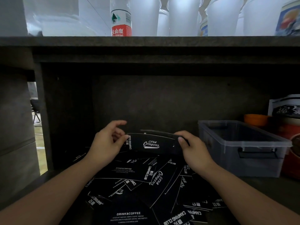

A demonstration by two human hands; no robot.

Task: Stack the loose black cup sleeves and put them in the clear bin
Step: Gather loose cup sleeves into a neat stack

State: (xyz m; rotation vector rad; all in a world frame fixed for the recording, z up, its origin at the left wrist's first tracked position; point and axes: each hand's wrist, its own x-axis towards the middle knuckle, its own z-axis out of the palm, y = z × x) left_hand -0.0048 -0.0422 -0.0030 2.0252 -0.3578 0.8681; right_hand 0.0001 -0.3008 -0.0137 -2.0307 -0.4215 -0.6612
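Nearest the person, loose black cup sleeves (146, 189) are lying scattered in a heap. Just beyond that heap, the left hand (107, 143) and right hand (193, 146) are each pinching an end of a held sleeve stack (151, 143). The risk is the thin stack fanning out and slipping if either pinch loosens. Right of the heap, the clear bin (240, 143) is sitting apparently empty. Beyond the heap, on the shelf above, 1 water bottle (121, 18) is standing.

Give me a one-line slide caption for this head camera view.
Left hand and right hand hold black cup sleeves above a loose pile, beside the clear bin.
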